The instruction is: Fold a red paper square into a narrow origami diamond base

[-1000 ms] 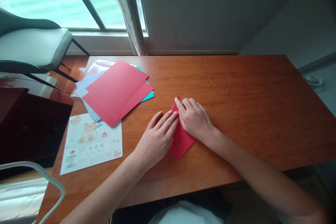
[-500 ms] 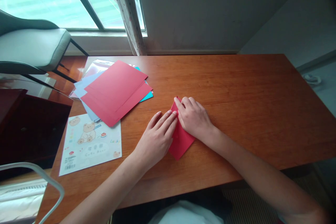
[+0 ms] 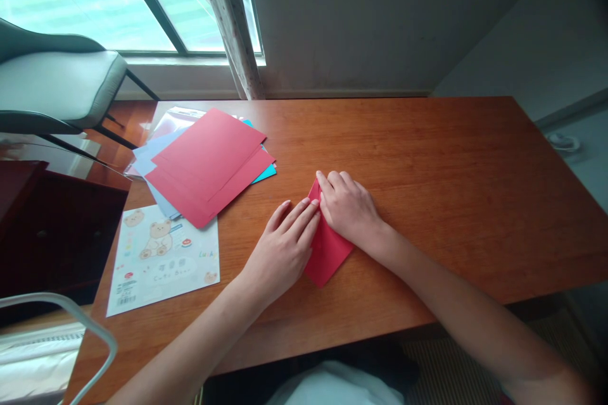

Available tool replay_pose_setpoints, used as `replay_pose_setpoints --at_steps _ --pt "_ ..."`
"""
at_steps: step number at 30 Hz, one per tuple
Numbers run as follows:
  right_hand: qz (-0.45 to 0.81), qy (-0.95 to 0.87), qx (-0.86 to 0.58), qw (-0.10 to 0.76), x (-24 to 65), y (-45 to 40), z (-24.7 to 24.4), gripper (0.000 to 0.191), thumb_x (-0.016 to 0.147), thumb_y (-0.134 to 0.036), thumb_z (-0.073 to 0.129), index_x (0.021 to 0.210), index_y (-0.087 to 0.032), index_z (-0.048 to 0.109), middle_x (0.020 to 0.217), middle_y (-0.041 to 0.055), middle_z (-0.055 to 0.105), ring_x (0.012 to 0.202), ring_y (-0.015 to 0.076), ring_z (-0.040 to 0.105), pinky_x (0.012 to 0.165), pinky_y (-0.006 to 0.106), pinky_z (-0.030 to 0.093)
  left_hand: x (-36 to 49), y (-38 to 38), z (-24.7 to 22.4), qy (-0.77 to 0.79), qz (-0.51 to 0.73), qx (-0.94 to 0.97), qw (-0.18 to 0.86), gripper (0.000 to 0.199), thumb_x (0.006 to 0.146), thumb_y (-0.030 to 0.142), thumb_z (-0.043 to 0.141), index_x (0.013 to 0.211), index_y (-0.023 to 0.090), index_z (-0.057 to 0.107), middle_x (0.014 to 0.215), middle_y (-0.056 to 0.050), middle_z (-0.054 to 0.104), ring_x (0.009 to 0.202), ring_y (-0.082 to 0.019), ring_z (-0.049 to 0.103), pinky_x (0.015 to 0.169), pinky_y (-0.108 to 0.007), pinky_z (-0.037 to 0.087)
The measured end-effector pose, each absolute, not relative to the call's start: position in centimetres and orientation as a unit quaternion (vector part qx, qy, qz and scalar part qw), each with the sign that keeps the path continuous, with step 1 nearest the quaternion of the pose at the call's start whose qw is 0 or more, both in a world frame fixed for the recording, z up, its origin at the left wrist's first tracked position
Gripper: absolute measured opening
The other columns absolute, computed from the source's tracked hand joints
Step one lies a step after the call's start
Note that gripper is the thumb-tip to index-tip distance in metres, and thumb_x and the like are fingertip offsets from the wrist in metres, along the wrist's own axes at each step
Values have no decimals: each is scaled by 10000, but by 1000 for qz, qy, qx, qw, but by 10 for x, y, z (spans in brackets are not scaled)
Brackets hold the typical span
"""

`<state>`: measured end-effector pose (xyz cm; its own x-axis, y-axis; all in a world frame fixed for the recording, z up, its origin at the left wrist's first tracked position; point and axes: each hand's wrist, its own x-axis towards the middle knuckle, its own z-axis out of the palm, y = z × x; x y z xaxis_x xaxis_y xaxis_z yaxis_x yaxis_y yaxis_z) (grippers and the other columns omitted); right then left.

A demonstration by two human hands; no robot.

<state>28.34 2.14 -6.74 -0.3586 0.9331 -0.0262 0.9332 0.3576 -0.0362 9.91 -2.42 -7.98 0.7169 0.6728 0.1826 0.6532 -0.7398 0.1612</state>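
A folded red paper (image 3: 329,256) lies on the wooden table, its narrow tip pointing away from me. My left hand (image 3: 287,243) rests on its left edge, fingers stretched out and fingertips near the upper part. On the upper right side, my right hand (image 3: 348,205) presses the paper, with its index finger at the tip and the other fingers curled. The two hands are close together, and they cover much of the paper's upper half.
Red sheets (image 3: 209,168) lie over blue and pale sheets at the table's (image 3: 427,171) back left. A bear-printed sheet (image 3: 166,259) is left of my left arm. A chair (image 3: 61,82) stands beyond the table's left end.
My right hand has shifted slightly away from me along the paper's edge, its index finger now at the tip. My left hand has stayed nearly still.
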Motion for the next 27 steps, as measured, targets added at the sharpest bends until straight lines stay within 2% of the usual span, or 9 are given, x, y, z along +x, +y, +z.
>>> replay_pose_setpoints --at_steps 9,16,27 --pt "-40 825 558 -73 297 22 -67 502 990 -214 436 1456 -26 447 1193 178 632 1063 264 539 933 368 468 100 -24 -77 361 112 925 44 489 961 156 418 1431 60 510 1556 -146 451 1464 -301 393 1211 -516 300" --pt "-15 850 526 -26 296 5 -61 411 1017 -225 416 1394 -169 569 1069 127 631 983 256 517 813 355 429 100 -23 -76 359 111 925 53 494 955 160 431 1434 68 514 1544 -156 468 1464 -304 393 1214 -522 296" --pt "8 844 537 -2 289 11 -64 447 1021 -212 381 1439 -114 507 1084 145 629 988 266 515 767 373 438 99 -23 -75 358 108 926 47 484 962 170 415 1419 53 524 1551 -141 459 1453 -303 410 1206 -510 313"
